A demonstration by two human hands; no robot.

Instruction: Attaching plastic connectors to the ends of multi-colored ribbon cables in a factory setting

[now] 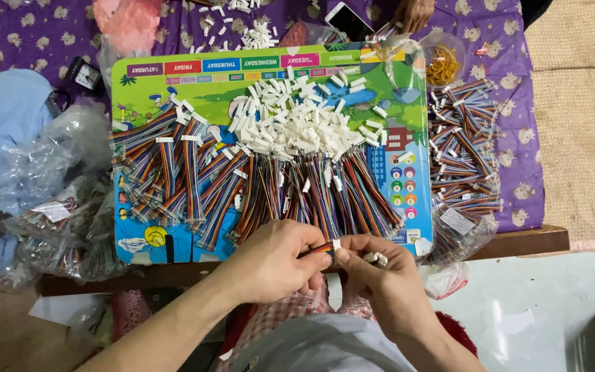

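Note:
My left hand (273, 258) pinches a short rainbow ribbon cable (319, 248) at the near edge of a colourful printed board (208, 65). My right hand (380, 272) grips the white connector (337, 244) at the cable's end, and a few more white connectors (376, 257) sit in its fingers. Just beyond my hands, a dense row of ribbon cables (297, 193) lies across the board. A heap of loose white connectors (290, 120) sits behind them.
A clear bag of more ribbon cables (464, 151) lies to the right of the board, with a bag of yellow rubber bands (442, 65) beyond it. Crumpled plastic bags (43, 200) pile up at left. Another person's hand (414, 12) and a phone (347, 19) are at the far edge.

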